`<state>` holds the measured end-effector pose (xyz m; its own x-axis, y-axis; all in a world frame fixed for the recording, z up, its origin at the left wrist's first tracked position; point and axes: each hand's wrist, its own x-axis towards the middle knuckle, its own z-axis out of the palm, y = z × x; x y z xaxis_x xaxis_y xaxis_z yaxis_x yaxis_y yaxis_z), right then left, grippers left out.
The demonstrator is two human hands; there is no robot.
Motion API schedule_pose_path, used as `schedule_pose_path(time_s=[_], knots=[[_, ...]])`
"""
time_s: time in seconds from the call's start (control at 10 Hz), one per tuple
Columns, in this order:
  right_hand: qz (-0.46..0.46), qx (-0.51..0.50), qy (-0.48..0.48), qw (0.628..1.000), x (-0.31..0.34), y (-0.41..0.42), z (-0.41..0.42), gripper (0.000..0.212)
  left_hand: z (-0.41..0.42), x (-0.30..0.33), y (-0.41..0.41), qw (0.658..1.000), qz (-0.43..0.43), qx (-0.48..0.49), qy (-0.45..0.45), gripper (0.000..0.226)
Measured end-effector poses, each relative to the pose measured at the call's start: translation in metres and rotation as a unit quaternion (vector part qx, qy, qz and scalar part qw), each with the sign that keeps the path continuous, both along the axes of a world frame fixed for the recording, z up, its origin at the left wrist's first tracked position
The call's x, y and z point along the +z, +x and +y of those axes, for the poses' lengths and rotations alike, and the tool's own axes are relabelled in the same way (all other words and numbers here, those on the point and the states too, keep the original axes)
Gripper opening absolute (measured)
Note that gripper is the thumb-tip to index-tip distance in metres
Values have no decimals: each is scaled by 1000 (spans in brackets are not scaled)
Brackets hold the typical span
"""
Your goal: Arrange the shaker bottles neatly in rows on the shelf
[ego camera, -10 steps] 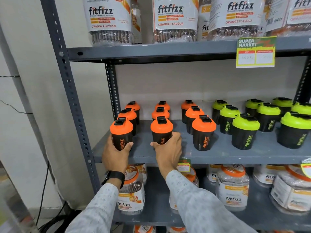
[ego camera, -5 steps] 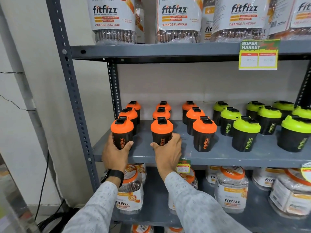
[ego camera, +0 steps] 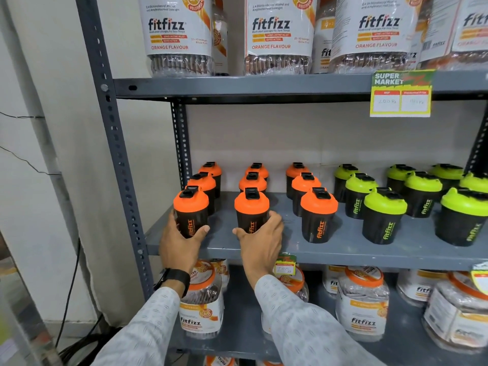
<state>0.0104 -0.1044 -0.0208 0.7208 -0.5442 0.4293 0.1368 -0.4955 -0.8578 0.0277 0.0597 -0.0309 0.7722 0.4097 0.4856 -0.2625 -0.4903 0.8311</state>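
Black shaker bottles stand in rows on the grey middle shelf [ego camera: 343, 253]. The orange-lidded ones are on the left, the green-lidded ones [ego camera: 384, 215] on the right. My left hand [ego camera: 179, 244] grips the front left orange-lidded shaker [ego camera: 190, 210] near the shelf's front edge. Around the base of the front middle orange-lidded shaker [ego camera: 251, 211], my right hand [ego camera: 260, 241] is wrapped. A third front orange-lidded shaker [ego camera: 318, 215] stands untouched to the right. Both held bottles are upright on the shelf.
Large Fitfizz jars [ego camera: 278, 35] fill the top shelf and smaller Fitfizz jars [ego camera: 363, 307] the lower one. A perforated steel upright [ego camera: 116, 154] bounds the shelf on the left, beside a wall. A price tag [ego camera: 401, 95] hangs from the top shelf edge.
Both hands stay on the same two front shakers. The view has shifted slightly; the bottles themselves show no clear movement.
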Motion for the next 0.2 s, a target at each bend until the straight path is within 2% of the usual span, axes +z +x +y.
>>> schedule_pose_path(time_s=[0.1,0.2], knots=[[11,24,2,1000,8,-15,-5,110,-2,1,-14,999,22,25,-22,103],[-30,42,28,998,14,-31,-21,112,-13,11,-28,995,-6,96,-28,97]])
